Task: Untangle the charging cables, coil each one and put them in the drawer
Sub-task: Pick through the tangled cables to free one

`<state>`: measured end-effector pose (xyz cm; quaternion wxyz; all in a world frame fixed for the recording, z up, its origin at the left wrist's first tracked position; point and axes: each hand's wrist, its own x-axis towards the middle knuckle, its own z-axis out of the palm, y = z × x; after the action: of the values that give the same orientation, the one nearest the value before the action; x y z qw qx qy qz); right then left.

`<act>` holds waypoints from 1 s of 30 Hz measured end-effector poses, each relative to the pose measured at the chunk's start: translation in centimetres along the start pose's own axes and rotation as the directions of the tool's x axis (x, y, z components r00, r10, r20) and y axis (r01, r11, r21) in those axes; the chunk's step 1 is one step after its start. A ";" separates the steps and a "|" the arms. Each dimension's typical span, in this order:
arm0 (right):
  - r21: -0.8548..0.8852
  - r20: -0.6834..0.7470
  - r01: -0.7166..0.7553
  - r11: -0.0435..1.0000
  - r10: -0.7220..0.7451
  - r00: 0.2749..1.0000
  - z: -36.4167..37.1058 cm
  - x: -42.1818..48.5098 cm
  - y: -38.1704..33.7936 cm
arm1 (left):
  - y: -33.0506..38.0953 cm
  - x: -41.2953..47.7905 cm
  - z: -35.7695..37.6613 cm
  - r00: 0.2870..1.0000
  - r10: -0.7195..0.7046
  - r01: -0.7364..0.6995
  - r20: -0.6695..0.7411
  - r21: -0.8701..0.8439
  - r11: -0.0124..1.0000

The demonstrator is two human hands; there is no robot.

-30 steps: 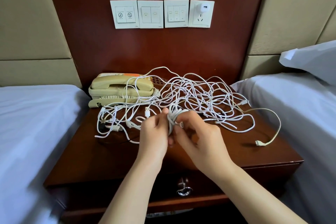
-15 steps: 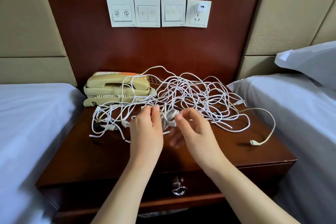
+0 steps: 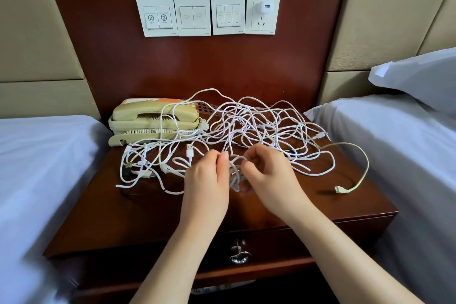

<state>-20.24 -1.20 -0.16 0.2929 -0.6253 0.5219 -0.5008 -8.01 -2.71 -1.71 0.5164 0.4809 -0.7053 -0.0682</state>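
Observation:
A tangle of white charging cables (image 3: 259,131) sprawls over the back half of the brown nightstand (image 3: 148,212). A small bunched coil of cable (image 3: 235,175) hangs between my hands just above the wood. My left hand (image 3: 206,185) pinches its strands at the left side. My right hand (image 3: 269,180) grips the same bunch from the right, fingers curled. A cream cable with a flat plug (image 3: 355,175) trails off to the right. The drawer (image 3: 271,244) below the top is closed, with a metal pull (image 3: 238,255) at its middle.
A beige telephone (image 3: 153,121) stands at the back left with cables draped over it. Beds with white sheets flank the nightstand, left (image 3: 37,168) and right (image 3: 407,155). Wall switches and a socket with a white charger (image 3: 265,8) sit on the headboard panel.
Both hands have shifted slightly apart and lower on the bunched cable. The bundle now hangs looser between them, with a plug end dangling below.

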 end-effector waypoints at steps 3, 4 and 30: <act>-0.070 -0.025 0.083 0.994 -0.085 0.996 0.2 0.3 0.3 | 0.1 0.2 0.1 0.989 -0.146 0.146 0.011 -0.066 0.987; -0.109 -0.027 0.112 0.988 -0.116 0.993 0.1 0.4 0.3 | 0.2 0.3 0.1 0.979 -0.204 0.206 0.024 -0.108 0.973; -0.009 0.109 0.099 0.995 -0.097 0.989 -0.1 0.2 1.0 | 1.7 1.0 -1.4 0.755 -0.438 0.640 0.487 -0.692 0.333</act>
<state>-20.69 -1.64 -0.99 0.2914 -0.6785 0.4773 -0.4763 -7.95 -2.01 0.64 0.5466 0.3733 -0.4337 -0.6113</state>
